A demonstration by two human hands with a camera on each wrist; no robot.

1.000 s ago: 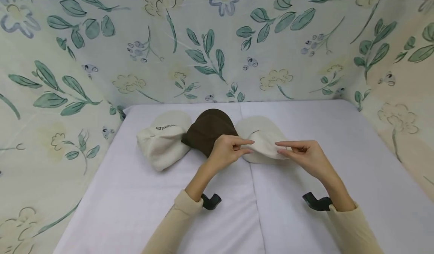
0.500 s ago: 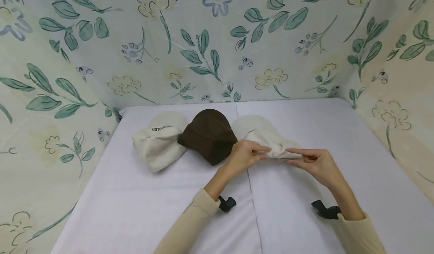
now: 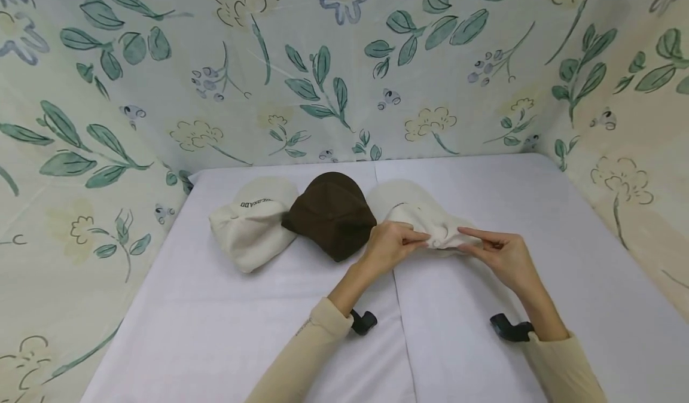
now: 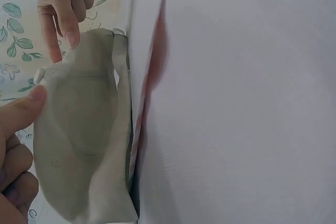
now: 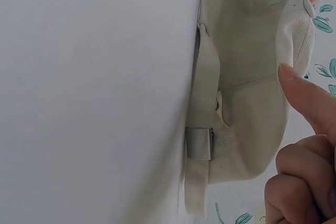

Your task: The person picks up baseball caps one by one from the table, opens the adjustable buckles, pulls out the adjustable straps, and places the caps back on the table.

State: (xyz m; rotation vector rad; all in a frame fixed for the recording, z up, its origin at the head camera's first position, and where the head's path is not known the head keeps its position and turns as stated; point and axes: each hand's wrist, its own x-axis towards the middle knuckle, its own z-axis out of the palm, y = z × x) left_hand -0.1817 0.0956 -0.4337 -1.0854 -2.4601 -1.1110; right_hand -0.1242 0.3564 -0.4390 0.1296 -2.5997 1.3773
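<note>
A cream baseball cap [image 3: 409, 202] lies at the right end of a row of caps, its crown bunched up near the top button. My left hand [image 3: 389, 244] pinches the crown's fabric between thumb and fingers. On the other side, my right hand [image 3: 503, 256] pinches the same crown, thumb below and index finger above. From the right wrist, the cap's back strap [image 5: 203, 77] shows with a metal buckle [image 5: 198, 144], lower edge against the white cloth. The left wrist view shows the thumb [image 4: 34, 98] at the crown beside the button.
A brown cap [image 3: 331, 211] sits just left of the cream one. Farther left lies another cream cap [image 3: 253, 235] with dark lettering, its crown dented. White cloth [image 3: 215, 343] covers the table, and a floral curtain [image 3: 323, 62] hangs behind and at the sides.
Both hands have come from hovering over the right cap to pinching its crown, the left hand moving right and down. The crown's fabric is now gathered between them.
</note>
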